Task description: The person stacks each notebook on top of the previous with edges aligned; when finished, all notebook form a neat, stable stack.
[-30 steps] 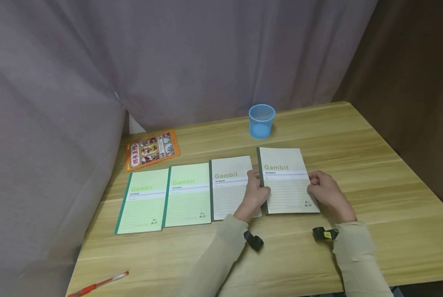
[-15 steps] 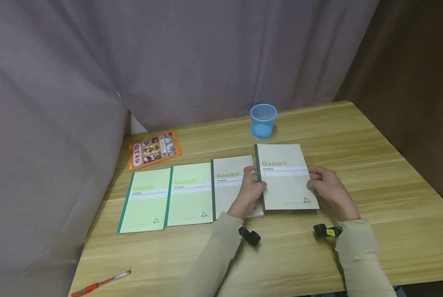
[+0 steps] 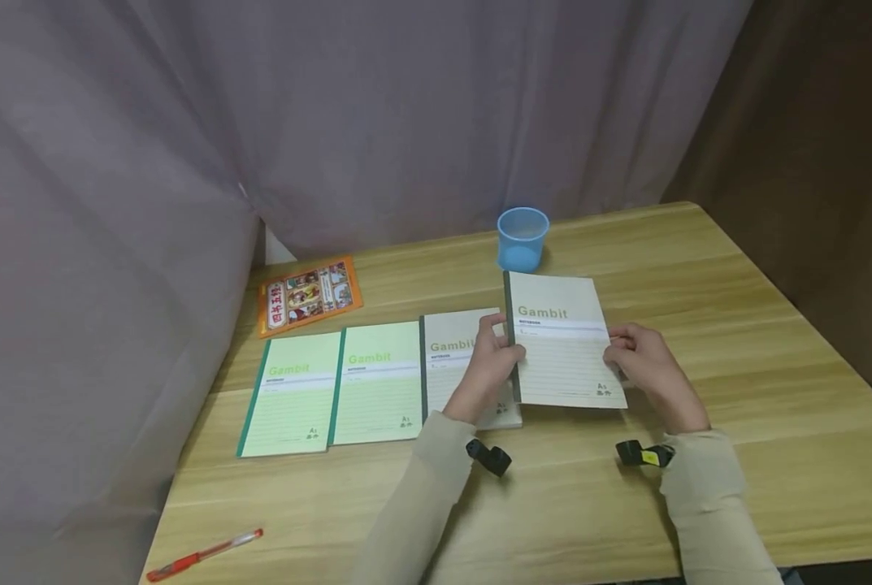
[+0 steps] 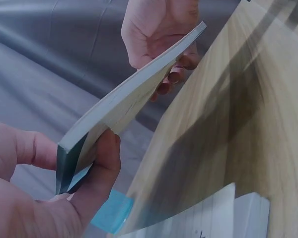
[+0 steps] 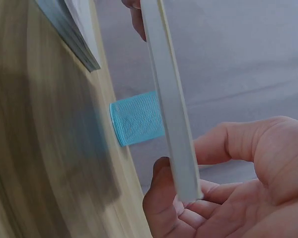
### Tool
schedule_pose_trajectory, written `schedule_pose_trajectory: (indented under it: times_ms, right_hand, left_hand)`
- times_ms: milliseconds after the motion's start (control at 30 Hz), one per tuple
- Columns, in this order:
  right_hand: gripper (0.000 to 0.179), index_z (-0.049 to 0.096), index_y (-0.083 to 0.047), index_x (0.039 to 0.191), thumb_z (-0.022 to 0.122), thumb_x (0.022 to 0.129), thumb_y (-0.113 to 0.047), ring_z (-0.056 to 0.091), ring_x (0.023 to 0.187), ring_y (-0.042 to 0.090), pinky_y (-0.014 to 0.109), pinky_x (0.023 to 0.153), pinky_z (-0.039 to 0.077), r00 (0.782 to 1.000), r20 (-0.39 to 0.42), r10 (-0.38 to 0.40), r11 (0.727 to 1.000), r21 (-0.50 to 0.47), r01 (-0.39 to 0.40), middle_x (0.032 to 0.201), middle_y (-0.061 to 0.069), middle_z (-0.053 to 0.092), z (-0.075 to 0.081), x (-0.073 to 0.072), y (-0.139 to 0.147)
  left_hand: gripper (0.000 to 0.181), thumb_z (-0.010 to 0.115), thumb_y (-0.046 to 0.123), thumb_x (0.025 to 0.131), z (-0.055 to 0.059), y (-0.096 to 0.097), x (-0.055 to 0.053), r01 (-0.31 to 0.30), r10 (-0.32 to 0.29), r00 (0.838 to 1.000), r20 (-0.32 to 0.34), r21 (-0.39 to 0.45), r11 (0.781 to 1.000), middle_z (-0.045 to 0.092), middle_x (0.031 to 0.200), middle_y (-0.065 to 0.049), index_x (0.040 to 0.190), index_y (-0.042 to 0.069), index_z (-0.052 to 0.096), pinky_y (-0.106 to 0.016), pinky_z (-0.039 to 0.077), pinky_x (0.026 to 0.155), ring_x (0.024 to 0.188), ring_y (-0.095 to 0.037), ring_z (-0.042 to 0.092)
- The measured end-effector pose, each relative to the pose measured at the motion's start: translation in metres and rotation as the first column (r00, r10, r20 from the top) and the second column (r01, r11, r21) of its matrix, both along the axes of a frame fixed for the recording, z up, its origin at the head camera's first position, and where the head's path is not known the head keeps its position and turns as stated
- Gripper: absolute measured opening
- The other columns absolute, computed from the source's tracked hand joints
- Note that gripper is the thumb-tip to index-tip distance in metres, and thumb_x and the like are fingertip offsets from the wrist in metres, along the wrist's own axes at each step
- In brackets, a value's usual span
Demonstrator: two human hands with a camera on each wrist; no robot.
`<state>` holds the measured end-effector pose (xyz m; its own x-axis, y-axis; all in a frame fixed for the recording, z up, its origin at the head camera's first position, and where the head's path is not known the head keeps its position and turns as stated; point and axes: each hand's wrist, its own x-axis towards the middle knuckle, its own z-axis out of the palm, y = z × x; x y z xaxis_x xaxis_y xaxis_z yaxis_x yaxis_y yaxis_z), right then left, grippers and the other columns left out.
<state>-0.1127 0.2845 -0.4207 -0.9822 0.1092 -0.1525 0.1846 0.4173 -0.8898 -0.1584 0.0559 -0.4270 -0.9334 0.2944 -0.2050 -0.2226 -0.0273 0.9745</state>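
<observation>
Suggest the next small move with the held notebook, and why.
Perhaps ease the held notebook left over the white notebook on the table: the left hand and right hand grip opposite edges, it's off the table, and both look alike.

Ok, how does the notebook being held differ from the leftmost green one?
The held notebook has a pale cream cover; the leftmost notebook is light green. The held notebook's spine strip is dark and dull, the leftmost notebook's a brighter green. The held notebook is raised off the table; the leftmost notebook lies flat on it. Both are closed, marked "Gambit".
</observation>
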Motion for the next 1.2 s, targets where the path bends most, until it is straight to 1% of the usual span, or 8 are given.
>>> schedule_pose_trajectory:
  times_ms: [200, 267, 400, 567, 667, 767, 967, 1200]
  right_hand:
    - [0.053, 0.041, 0.023, 0.136, 0.053, 0.088, 0.003, 0.054, 0.080, 0.012, 0.025, 0.064, 0.051, 1.000, -0.012, 0.005, 1.000, -0.008, -0.005, 0.105, 0.022, 0.059, 0.002, -0.002, -0.009]
    - [0.052, 0.041, 0.023, 0.135, 0.053, 0.088, 0.003, 0.055, 0.080, 0.013, 0.026, 0.065, 0.052, 1.000, -0.016, 0.009, 1.000, -0.016, -0.009, 0.108, 0.024, 0.059, 0.003, -0.001, -0.012]
    - [0.051, 0.041, 0.022, 0.135, 0.054, 0.089, 0.004, 0.056, 0.081, 0.013, 0.025, 0.065, 0.052, 1.000, -0.022, 0.015, 0.999, -0.047, -0.016, 0.111, 0.027, 0.059, 0.003, 0.000, -0.018]
    - [0.051, 0.040, 0.022, 0.136, 0.055, 0.090, 0.004, 0.057, 0.081, 0.012, 0.026, 0.065, 0.054, 0.999, -0.024, 0.026, 0.996, -0.081, -0.028, 0.112, 0.027, 0.059, 0.002, -0.002, -0.028]
    - [0.050, 0.040, 0.022, 0.136, 0.055, 0.091, 0.005, 0.059, 0.081, 0.011, 0.027, 0.066, 0.055, 0.999, -0.019, 0.040, 0.994, -0.103, -0.042, 0.111, 0.026, 0.060, 0.001, -0.004, -0.034]
    - [0.049, 0.041, 0.021, 0.136, 0.055, 0.091, 0.005, 0.060, 0.079, 0.011, 0.028, 0.066, 0.055, 0.999, -0.016, 0.050, 0.990, -0.130, -0.052, 0.109, 0.024, 0.061, 0.000, -0.005, -0.040]
    - [0.047, 0.042, 0.020, 0.134, 0.055, 0.092, 0.005, 0.061, 0.078, 0.011, 0.030, 0.066, 0.056, 0.999, -0.021, 0.045, 0.984, -0.170, -0.048, 0.108, 0.023, 0.062, 0.000, -0.005, -0.053]
    - [0.045, 0.043, 0.020, 0.132, 0.055, 0.091, 0.007, 0.061, 0.079, 0.009, 0.029, 0.068, 0.056, 0.998, -0.045, 0.051, 0.976, -0.211, -0.059, 0.105, 0.021, 0.063, 0.000, -0.007, -0.063]
  left_hand:
    - [0.069, 0.054, -0.008, 0.084, 0.002, -0.009, -0.001, -0.026, 0.026, 1.000, -0.004, -0.006, 1.000, 0.069, 0.100, -0.010, 0.148, 0.006, 0.034, -0.029, 0.052, 0.065, 0.080, -0.022, 0.069]
    - [0.067, 0.054, -0.009, 0.085, 0.003, -0.013, -0.001, -0.026, 0.026, 1.000, -0.002, -0.005, 1.000, 0.070, 0.099, -0.010, 0.147, 0.008, 0.036, -0.028, 0.052, 0.063, 0.079, -0.022, 0.069]
    - [0.068, 0.055, -0.009, 0.084, 0.006, -0.022, 0.000, -0.022, 0.022, 1.000, -0.010, -0.002, 1.000, 0.070, 0.101, -0.011, 0.147, 0.007, 0.036, -0.028, 0.053, 0.063, 0.081, -0.022, 0.070]
    - [0.070, 0.054, -0.009, 0.083, 0.007, -0.037, -0.002, -0.003, 0.003, 1.000, -0.003, -0.003, 1.000, 0.069, 0.107, -0.014, 0.148, 0.007, 0.035, -0.030, 0.054, 0.066, 0.086, -0.023, 0.069]
    - [0.071, 0.054, -0.010, 0.083, 0.007, -0.047, -0.002, 0.001, -0.001, 1.000, 0.015, -0.011, 1.000, 0.069, 0.107, -0.013, 0.149, 0.008, 0.035, -0.030, 0.053, 0.063, 0.084, -0.022, 0.068]
    - [0.071, 0.055, -0.011, 0.082, 0.007, -0.056, -0.003, -0.006, 0.006, 1.000, 0.020, -0.008, 1.000, 0.068, 0.105, -0.013, 0.148, 0.008, 0.036, -0.029, 0.051, 0.059, 0.080, -0.021, 0.065]
    - [0.070, 0.054, -0.012, 0.081, 0.007, -0.070, 0.000, -0.022, 0.022, 0.999, 0.028, 0.022, 1.000, 0.063, 0.099, -0.012, 0.146, 0.009, 0.038, -0.029, 0.050, 0.057, 0.076, -0.020, 0.061]
    - [0.070, 0.055, -0.012, 0.081, 0.007, -0.083, 0.003, -0.032, 0.032, 0.999, 0.015, 0.020, 0.999, 0.061, 0.099, -0.010, 0.146, 0.009, 0.039, -0.028, 0.049, 0.056, 0.075, -0.019, 0.060]
